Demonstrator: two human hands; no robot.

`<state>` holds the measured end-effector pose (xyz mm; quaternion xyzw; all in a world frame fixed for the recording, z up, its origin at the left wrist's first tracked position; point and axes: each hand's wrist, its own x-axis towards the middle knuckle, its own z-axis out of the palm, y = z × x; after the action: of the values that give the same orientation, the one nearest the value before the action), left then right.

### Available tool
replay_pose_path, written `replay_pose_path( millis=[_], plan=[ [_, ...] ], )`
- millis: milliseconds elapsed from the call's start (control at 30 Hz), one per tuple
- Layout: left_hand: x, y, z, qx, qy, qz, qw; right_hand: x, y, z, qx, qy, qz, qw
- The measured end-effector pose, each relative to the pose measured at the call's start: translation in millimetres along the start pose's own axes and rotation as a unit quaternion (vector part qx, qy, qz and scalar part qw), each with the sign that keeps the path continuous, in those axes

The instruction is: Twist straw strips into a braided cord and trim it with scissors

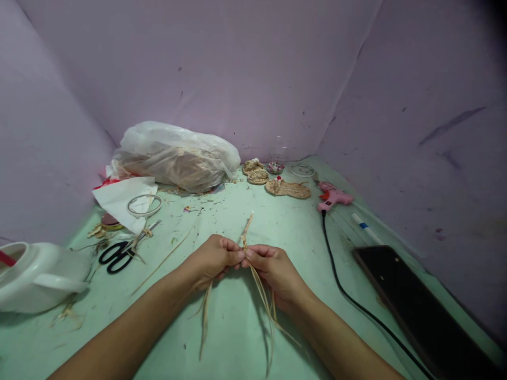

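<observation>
Bare left hand (217, 256), bare right hand (275, 266) close together, both pinching, thumbs up top, knuckles bent. Bare left forearm (138, 316), bare right forearm (336, 332) angled inward.

Pale green tabletop (227, 208): spread before you, its middle your clock's centre
Plastic bag (178, 153): at your 11 o'clock
White paper (114, 199): your 10, beside the bag
Black-handled scissors (115, 257): your 9
Loose strand (163, 260): between scissors and centre
White container (39, 274): your 8:30
Woven sole-shaped piece (289, 189): your 1
Pink glue gun (336, 198): your 2, black cord (336, 276) running toward 5
Dark phone (423, 311): your 4
</observation>
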<state>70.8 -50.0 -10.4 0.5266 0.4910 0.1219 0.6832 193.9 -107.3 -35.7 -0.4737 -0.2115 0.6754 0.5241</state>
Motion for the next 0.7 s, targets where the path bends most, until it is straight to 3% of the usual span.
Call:
replay_pose_path(
  millis=[133,267,333,433,567,700],
  plan=[
    [2,-2,5.3,0.037,0.050,0.007,0.998,2,4,1,0.013,0.051,-0.033,0.998],
    [4,-7,12.7,-0.003,0.094,0.074,0.993,3,7,1,0.016,0.084,-0.032,0.996],
    [4,-9,13.9,-0.016,0.091,0.094,0.991,4,7,0,0.010,0.076,-0.025,0.997],
    [3,-9,11.9,-0.004,0.058,0.072,0.996,6,8,-2,-0.020,0.047,-0.022,0.998],
    [4,-10,8.8,0.034,0.041,0.058,0.997,10,5,-8,-0.135,0.048,-0.071,0.987],
    [6,-14,9.8,0.055,0.073,0.107,0.990,10,-2,-15,-0.300,0.067,-0.100,0.946]
  ],
)
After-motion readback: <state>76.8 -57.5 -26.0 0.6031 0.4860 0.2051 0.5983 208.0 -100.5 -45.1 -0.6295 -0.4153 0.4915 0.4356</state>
